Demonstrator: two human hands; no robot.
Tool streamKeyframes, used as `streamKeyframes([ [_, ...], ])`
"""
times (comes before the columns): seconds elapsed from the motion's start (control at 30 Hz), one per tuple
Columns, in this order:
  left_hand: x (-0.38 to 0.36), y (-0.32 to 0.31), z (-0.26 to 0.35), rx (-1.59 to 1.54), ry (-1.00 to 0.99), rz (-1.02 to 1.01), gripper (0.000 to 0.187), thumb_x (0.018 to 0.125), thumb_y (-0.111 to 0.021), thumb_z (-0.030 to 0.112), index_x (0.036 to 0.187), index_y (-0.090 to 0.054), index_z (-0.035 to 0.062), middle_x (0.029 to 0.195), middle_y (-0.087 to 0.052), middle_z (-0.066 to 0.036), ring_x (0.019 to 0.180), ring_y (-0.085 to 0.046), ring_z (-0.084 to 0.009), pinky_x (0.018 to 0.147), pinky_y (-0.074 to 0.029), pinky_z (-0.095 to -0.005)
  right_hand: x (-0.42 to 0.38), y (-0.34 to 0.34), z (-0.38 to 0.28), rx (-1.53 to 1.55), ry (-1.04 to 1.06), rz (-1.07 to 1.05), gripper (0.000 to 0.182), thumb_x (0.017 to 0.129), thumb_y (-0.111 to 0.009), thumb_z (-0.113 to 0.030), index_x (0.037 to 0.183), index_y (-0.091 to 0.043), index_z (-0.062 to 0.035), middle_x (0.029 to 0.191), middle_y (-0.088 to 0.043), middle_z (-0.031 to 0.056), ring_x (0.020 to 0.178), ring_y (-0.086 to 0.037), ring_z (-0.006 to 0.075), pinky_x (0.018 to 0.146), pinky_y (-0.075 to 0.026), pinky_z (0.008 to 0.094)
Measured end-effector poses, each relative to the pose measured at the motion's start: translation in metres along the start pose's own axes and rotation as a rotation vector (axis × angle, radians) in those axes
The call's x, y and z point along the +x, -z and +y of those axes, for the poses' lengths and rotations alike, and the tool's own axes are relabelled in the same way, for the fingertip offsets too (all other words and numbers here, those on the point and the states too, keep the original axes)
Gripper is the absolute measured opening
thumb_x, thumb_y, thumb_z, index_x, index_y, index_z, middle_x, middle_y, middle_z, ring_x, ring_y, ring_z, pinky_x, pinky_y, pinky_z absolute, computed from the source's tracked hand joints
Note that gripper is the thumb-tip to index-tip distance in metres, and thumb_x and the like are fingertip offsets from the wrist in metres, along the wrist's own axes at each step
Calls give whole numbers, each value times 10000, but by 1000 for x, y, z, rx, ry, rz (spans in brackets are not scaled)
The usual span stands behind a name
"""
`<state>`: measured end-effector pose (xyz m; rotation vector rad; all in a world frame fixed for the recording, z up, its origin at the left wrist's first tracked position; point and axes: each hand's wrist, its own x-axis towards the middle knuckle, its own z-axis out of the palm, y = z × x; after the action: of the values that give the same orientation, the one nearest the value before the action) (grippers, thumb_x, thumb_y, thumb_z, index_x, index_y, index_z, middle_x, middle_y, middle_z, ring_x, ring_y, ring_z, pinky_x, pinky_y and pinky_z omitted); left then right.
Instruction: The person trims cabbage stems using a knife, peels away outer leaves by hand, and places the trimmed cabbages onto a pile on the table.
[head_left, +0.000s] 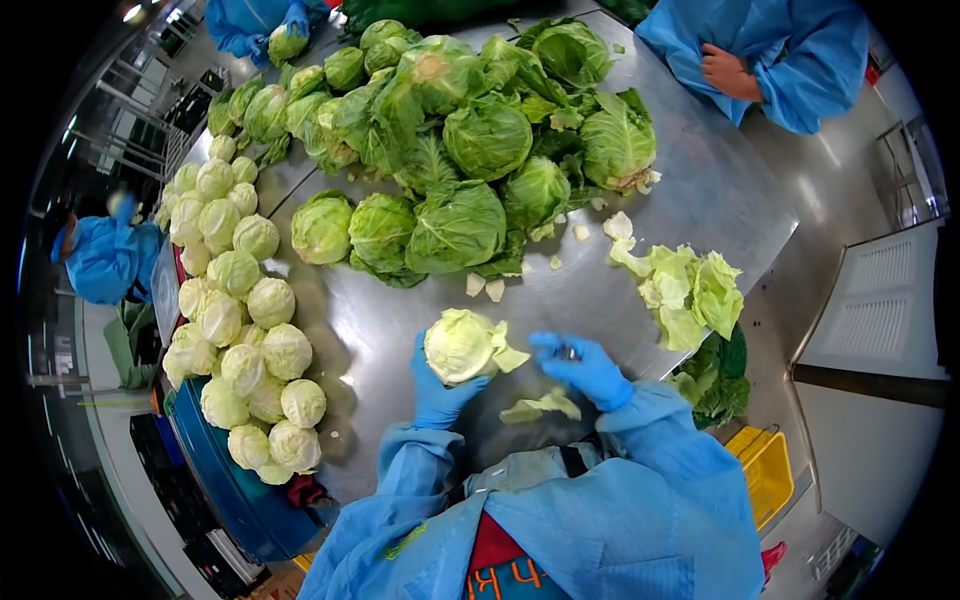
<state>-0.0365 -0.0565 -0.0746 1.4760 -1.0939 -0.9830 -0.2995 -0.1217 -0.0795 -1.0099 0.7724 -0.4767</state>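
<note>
My left hand point(440, 391), in a blue glove, cups a pale, trimmed cabbage point(459, 346) from below and the left. A loose leaf sticks out from the cabbage's right side. Just right of it is my right hand point(583, 368), also gloved, with its fingers curled round a small dark, shiny object point(568, 352) whose kind I cannot make out. A gap separates this hand from the cabbage. Below, between both hands, a torn leaf point(541, 406) lies on the steel table point(374, 320).
Untrimmed green cabbages point(459, 226) are heaped across the table's far side. Pale trimmed cabbages point(232, 272) line the left edge. Stripped leaves point(690, 292) lie at right, above a yellow crate point(762, 474) on the floor. Co-workers in blue gowns point(815, 70) stand around.
</note>
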Motion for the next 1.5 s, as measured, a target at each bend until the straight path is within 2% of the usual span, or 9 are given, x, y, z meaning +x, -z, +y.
streamKeyframes([
  [0.07, -2, 5, -17, -71, 6, 26, 1169, 533, -935, 247, 1423, -229, -29, 1337, -449, -169, 1228, -484, -268, 1035, -416, -389, 28, -7, 14, 147, 62, 293, 500, 813, -755, -138, 1279, -588, -67, 1153, -634, 69, 1032, -582, 126, 919, -469, 286],
  [0.27, 7, 20, -14, 68, -10, -120, 1275, 545, -932, 287, 1469, -101, 4, 1404, -395, -171, 1293, -434, -282, 1087, -366, -407, 68, -54, 15, -82, 175, 192, 615, 781, -798, -226, 1317, -545, -64, 1205, -594, 97, 1150, -525, 185, 1023, -388, 326],
  [0.4, 6, 11, -6, 46, -110, -138, 1265, 567, -928, 237, 1453, -53, 13, 1408, -401, -165, 1273, -464, -257, 1092, -361, -401, 55, -59, -12, 193, -35, 290, 423, 814, -768, -206, 1185, -608, -78, 868, -607, 7, 741, -566, 71, 628, -470, 225],
  [0.5, 11, 2, -19, -154, -58, -205, 1096, 598, -912, 168, 1402, -184, 10, 1376, -410, -161, 1252, -479, -268, 1070, -384, -392, 55, -52, -9, 217, -24, 270, 280, 825, -754, -197, 1043, -612, -96, 705, -526, -26, 536, -464, 41, 454, -376, 210],
  [0.7, 13, -2, 9, 444, -334, -42, 1031, 535, -928, 210, 1357, -342, -3, 1274, -453, -145, 1174, -504, -278, 1027, -403, -394, 49, -44, -11, 467, -183, 103, 232, 811, -766, -194, 907, -591, -75, 674, -541, -10, 485, -467, 64, 431, -372, 210],
  [1.0, -36, -13, 27, 516, 68, 40, 1192, 482, -910, 321, 1447, -282, 11, 1296, -377, -233, 1183, -402, -375, 1034, -340, -456, 35, -46, -15, 440, -128, 66, 153, 847, -713, -159, 864, -594, -65, 613, -540, 5, 491, -510, 79, 429, -399, 220],
  [1.2, -12, 14, 34, 924, -214, -219, 1312, 423, -940, 356, 1462, -225, -6, 1344, -372, -234, 1238, -379, -388, 1070, -325, -451, 35, -47, -12, 410, -208, 80, 203, 838, -727, -171, 933, -588, -58, 674, -571, 11, 503, -530, 77, 429, -417, 217],
  [1.3, -5, 15, -1, 235, -65, -278, 1237, 447, -922, 369, 1438, -277, 6, 1386, -367, -240, 1242, -402, -393, 1064, -345, -431, 25, -58, -15, 389, -118, 187, 271, 820, -748, -159, 1019, -592, -60, 721, -589, 10, 496, -528, 64, 430, -421, 209],
  [1.5, 10, -29, 49, 489, -273, -242, 773, 641, -848, 290, 1248, -463, 6, 1175, -557, -166, 1110, -547, -307, 975, -421, -393, 3, -85, -33, 66, 337, 165, 349, 765, -794, -134, 1041, -610, -27, 901, -655, 52, 791, -647, 157, 710, -524, 262],
])
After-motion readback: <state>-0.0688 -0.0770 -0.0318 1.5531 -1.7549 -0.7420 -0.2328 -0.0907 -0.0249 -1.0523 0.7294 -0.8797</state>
